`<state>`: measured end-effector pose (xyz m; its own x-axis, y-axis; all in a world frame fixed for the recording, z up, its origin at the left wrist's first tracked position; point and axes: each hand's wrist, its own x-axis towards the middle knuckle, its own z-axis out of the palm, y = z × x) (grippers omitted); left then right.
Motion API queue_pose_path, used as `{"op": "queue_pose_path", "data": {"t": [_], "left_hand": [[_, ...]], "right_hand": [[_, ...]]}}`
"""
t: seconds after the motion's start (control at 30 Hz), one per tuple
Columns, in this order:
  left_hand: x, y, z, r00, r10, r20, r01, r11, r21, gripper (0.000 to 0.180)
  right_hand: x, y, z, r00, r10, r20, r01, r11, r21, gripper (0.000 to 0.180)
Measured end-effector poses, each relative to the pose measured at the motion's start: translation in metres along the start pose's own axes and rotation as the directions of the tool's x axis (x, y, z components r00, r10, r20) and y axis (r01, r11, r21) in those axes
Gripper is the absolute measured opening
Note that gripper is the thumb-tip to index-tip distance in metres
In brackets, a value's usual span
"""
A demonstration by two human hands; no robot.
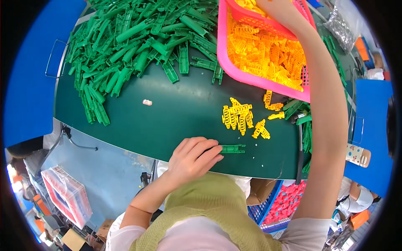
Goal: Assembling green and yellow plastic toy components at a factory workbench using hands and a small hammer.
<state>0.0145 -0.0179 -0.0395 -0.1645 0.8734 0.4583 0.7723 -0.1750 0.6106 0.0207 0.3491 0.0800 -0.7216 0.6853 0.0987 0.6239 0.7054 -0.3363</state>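
Near the table's front edge, my left hand (193,157) is closed on one end of a green plastic channel-shaped piece (233,149), which lies level on the table. My right arm stretches far forward, and my right hand (277,9) is at the top edge of the view, over a red basket (274,26) with yellow pieces in it. Its fingers are cut off, so what they do is hidden. Below that basket, a pink basket (247,77) is full of yellow ladder-like plastic pieces (261,54). A small pile of the same yellow pieces (238,115) lies beyond my left hand.
A big heap of green pieces (138,42) covers the far left of the dark green table (167,121). More green pieces lie at the right, partly behind my forearm, beside a black bar (300,154). A blue crate (268,205) with pink pieces stands below the front edge.
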Motion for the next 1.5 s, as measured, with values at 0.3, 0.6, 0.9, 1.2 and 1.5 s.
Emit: {"op": "queue_pose_path", "data": {"t": [0.3, 0.6, 0.9, 1.2, 1.5], "left_hand": [[0.0, -0.001, -0.001, 1.0, -0.014, -0.028, 0.014, 1.0, -0.008, 0.024], [0.004, -0.002, 0.003, 0.995, -0.028, -0.092, 0.028, 1.0, 0.004, 0.021], [-0.001, -0.002, 0.003, 0.984, -0.065, -0.165, 0.069, 0.997, 0.019, 0.02], [-0.005, -0.001, 0.003, 0.994, -0.025, -0.105, 0.032, 0.997, 0.064, 0.021], [-0.005, -0.001, 0.004, 0.997, 0.004, -0.078, 0.002, 0.997, 0.072, 0.022]], "right_hand": [[0.014, 0.013, 0.016, 0.993, 0.001, -0.121, -0.003, 1.0, -0.015, 0.045], [0.01, 0.023, 0.001, 0.94, -0.025, -0.341, -0.051, 0.976, -0.21, 0.032], [-0.012, -0.004, -0.056, 0.847, -0.207, -0.489, 0.241, 0.97, 0.008, 0.026], [-0.159, -0.104, 0.047, 0.832, -0.545, -0.104, 0.553, 0.797, 0.242, 0.021], [-0.172, -0.088, 0.139, 0.745, -0.658, -0.106, 0.642, 0.751, -0.153, 0.023]]}}
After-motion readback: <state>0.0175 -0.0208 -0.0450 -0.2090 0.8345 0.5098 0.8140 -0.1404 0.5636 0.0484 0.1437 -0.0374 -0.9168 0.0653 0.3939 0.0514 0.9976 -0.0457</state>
